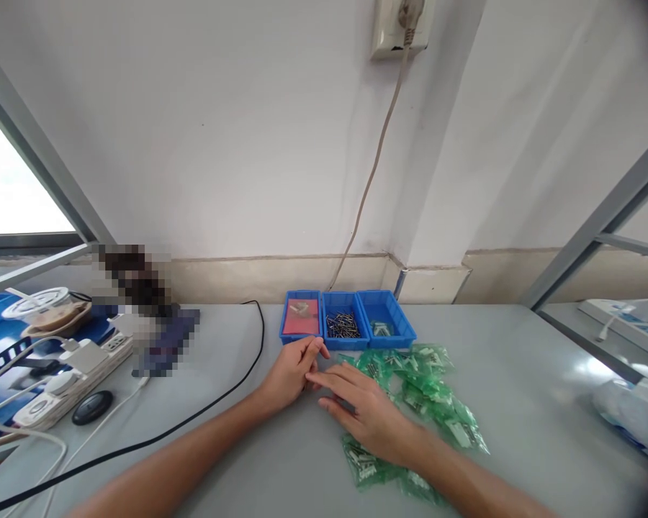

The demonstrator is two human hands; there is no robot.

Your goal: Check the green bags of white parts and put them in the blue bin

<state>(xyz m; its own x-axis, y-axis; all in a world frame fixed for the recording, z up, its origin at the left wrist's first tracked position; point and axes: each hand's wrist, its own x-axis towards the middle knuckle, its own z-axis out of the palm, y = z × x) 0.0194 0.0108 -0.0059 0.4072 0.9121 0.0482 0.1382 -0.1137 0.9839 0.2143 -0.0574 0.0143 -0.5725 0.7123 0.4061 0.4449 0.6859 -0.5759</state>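
My left hand (292,367) is in front of the blue bins with its fingers curled together; anything inside them is hidden. Touching its fingertips, my right hand (356,403) has its fingers stretched out and holds nothing. Behind them, the left blue bin (284,316) holds a red sheet (302,324) with a small clear bag on it. Dark metal screws (342,325) fill part of the middle bin (363,332). In the right bin (389,306) lies a small clear bag (381,329). Several green plastic bags of parts (437,396) lie around my right hand.
A black cable (210,403) crosses the table's left side. Further left are a black oval object (93,407), a power strip (48,403) and a pixelated object (167,338). Plastic-wrapped items (637,410) sit beyond the frame bar at right.
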